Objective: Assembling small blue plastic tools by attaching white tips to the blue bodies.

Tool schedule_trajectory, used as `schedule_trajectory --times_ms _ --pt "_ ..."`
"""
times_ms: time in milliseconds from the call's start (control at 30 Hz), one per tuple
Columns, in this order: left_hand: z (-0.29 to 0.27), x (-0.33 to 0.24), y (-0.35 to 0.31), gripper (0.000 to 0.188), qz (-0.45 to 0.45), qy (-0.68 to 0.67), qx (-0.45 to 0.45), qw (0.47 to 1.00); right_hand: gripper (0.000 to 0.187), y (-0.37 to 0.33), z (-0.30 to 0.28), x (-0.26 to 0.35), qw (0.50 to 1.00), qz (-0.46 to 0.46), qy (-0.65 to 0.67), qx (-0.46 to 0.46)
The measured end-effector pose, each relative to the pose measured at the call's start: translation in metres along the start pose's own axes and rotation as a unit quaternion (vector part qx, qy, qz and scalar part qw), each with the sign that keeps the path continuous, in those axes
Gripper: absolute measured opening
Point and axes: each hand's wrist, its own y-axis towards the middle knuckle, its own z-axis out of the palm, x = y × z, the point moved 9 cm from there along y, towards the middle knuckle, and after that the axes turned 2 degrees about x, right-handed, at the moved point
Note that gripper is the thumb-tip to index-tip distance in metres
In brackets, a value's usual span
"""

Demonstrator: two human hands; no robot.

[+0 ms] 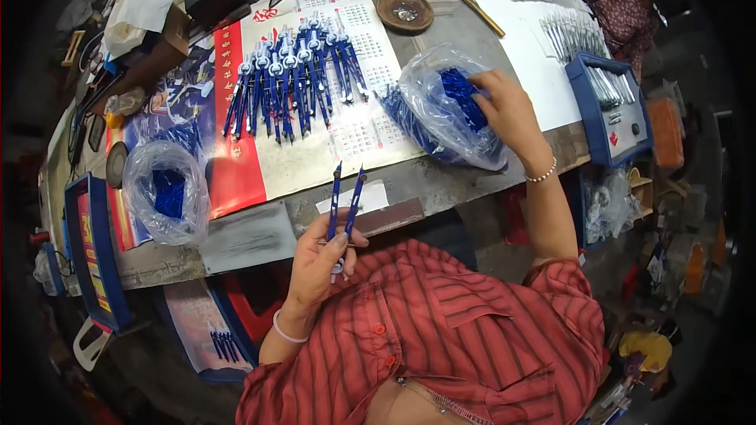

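Observation:
My left hand (319, 262) is closed around a blue drawing compass (342, 208), held upright just off the table's front edge. Its two blue legs point up and stand slightly apart, while its light-coloured head shows below my fingers. My right hand (508, 110) is at the mouth of a clear plastic bag (425, 98) filled with small blue parts (459, 98). Its thumb and fingers curve over the parts with a gap between them. On a paper sheet at the table's middle lies a pile of blue compasses (295, 71) with white heads.
At the left is another clear bag (142, 201) of blue parts. Behind stand a round dish (404, 12) and a hammer (480, 12). A blue tray (610, 110) with metal parts is at the right; an open blue drawer (197, 323) juts out below the table's front edge.

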Motion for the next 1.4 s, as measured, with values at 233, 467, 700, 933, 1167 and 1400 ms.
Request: schedule_trajectory --times_ms 233,467,700,933,1167,1400 --pt "-0.002 -0.005 -0.005 0.032 0.018 0.004 -0.035 0.999 0.017 0.012 0.023 -0.005 0.992 -0.024 -0.114 0.050" --pt "-0.009 -0.004 -0.003 0.033 0.021 -0.002 -0.057 0.998 0.008 -0.005 -0.016 0.000 0.990 0.056 0.129 -0.025" --pt "0.018 -0.014 0.015 0.035 0.040 -0.007 -0.029 0.999 0.009 -0.048 0.043 0.054 0.842 0.165 0.491 0.152" --pt "0.018 -0.018 0.012 0.037 0.055 0.002 -0.032 0.998 0.011 -0.062 0.098 0.100 0.772 0.178 0.548 0.269" --pt "0.007 -0.022 0.003 0.036 0.078 -0.020 -0.066 0.995 0.011 -0.063 0.114 0.124 0.768 0.147 0.539 0.313" --pt "0.003 -0.023 0.004 0.037 0.069 0.011 -0.074 0.995 0.015 -0.064 0.120 0.133 0.749 0.149 0.571 0.301"
